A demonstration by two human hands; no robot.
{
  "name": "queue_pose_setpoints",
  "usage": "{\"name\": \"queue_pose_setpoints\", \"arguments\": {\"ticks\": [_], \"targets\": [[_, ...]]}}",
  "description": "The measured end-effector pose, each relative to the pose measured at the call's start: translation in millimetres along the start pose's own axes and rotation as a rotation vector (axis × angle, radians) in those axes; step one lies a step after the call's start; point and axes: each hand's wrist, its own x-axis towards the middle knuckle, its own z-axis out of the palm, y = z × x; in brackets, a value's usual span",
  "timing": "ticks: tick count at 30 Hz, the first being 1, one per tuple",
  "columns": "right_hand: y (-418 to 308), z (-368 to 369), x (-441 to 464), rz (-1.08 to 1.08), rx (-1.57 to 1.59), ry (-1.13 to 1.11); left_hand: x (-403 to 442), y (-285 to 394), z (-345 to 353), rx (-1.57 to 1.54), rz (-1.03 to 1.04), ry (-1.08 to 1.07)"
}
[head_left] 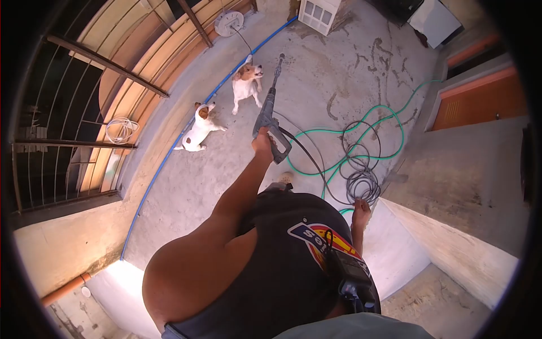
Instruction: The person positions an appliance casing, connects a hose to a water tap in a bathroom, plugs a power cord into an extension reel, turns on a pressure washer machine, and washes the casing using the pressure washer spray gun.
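Note:
A grey pressure washer gun point(272, 121) is in my left hand point(262, 142), which is wrapped round its body near the trigger guard. The gun's lance points forward over the concrete floor. A dark hose point(307, 151) runs from the gun's grip down toward the floor coil. My right hand point(361, 213) is low at my right side with its fingers curled. It appears beside the coiled dark hose point(362, 185), and I cannot make out whether it holds anything. Green hose point(389, 110) loops across the floor around the coil.
Two white-and-brown dogs, one sitting point(247, 85) and one nearer the wall point(197, 131), are left of the gun. A blue pipe point(164, 164) follows the left wall. A white slatted unit point(318, 16) stands at the back. An orange door point(474, 110) is on the right.

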Motion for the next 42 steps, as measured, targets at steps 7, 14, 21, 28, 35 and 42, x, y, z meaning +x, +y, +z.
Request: {"name": "queue_pose_setpoints", "arguments": {"ticks": [7, 14, 21, 28, 35, 42], "targets": [[-155, 86, 57, -0.298, 0.053, -0.526, -29, -12, 39, 0.195, 0.013, -0.251], [-236, 137, 91, -0.279, 0.177, -0.848, -60, -12, 140, 0.57, 0.303, -0.246], [-243, 118, 152, 0.106, 0.578, -0.804, -69, -29, 207, 0.364, 0.226, -0.516], [-274, 107, 185, 0.016, 0.753, -0.861, -95, 21, 254, 0.5, 0.564, -0.834], [-389, 88, 206, -0.339, 0.338, -0.631, -73, 123, 316, 0.354, 1.173, -1.391], [-441, 173, 258, -0.506, 0.301, 0.426, 118, 233, 254, 0.83, 1.265, -0.819]]}}
